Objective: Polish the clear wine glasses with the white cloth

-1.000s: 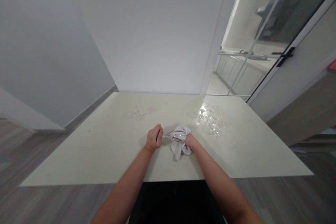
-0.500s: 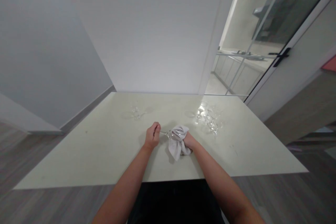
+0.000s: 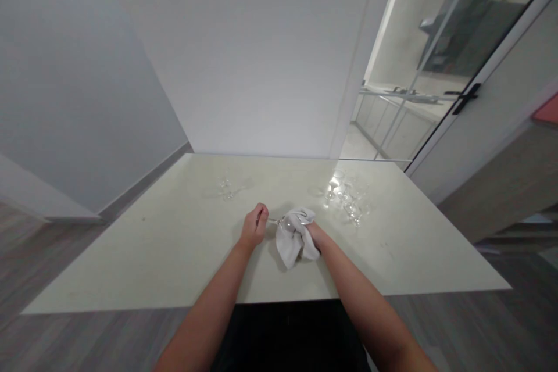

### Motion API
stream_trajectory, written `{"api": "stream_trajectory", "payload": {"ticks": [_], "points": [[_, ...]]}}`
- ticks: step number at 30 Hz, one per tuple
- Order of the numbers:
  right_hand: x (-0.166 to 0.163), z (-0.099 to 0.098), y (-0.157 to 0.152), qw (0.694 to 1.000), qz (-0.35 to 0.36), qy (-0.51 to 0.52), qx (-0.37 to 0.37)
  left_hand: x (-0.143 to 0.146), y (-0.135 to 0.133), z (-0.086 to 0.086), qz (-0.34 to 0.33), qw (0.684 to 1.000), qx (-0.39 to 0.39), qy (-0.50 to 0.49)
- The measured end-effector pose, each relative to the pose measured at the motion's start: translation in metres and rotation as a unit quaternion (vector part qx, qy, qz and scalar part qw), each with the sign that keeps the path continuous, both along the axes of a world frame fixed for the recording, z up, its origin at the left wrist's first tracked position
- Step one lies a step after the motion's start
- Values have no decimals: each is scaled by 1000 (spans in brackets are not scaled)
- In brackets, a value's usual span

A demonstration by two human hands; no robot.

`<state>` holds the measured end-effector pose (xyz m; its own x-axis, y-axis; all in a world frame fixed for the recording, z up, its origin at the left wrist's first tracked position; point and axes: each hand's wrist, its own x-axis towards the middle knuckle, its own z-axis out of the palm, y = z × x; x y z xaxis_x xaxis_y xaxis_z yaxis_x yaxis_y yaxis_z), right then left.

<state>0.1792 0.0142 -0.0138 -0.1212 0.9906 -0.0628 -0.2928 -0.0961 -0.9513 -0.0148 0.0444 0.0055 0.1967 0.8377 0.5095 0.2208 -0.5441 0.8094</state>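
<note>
My left hand (image 3: 256, 224) is closed around the stem end of a clear wine glass (image 3: 274, 221), held sideways above the table. A pale grey cloth (image 3: 293, 242) wraps the bowl at the glass's other end and hangs down toward me. My right hand (image 3: 314, 233) grips this cloth from the right; its fingers are mostly hidden in the folds. Part of the bowl shows at the cloth's left edge.
On the pale table (image 3: 143, 256) a stemmed glass (image 3: 225, 187) stands at the back left. Several more clear glasses (image 3: 349, 200) are clustered at the back right. Behind the table is a white wall panel (image 3: 261, 70); a glass door with a black handle (image 3: 467, 97) is at right.
The cloth has shifted slightly left over the bowl, and its hanging folds have changed shape. My left hand keeps its hold on the stem end.
</note>
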Motion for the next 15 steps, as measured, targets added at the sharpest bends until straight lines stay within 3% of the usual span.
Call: {"api": "stream_trajectory", "payload": {"ticks": [9, 12, 15], "points": [[-13, 20, -5, 980, 5, 159, -124, 12, 9, 2, 18, 980, -128, -151], [-11, 20, -3, 981, 6, 180, -78, 14, 11, 0, 0, 971, -158, -181], [-9, 11, 3, 985, -64, 160, -4, 14, 7, 0, -42, 978, -148, -142]]}}
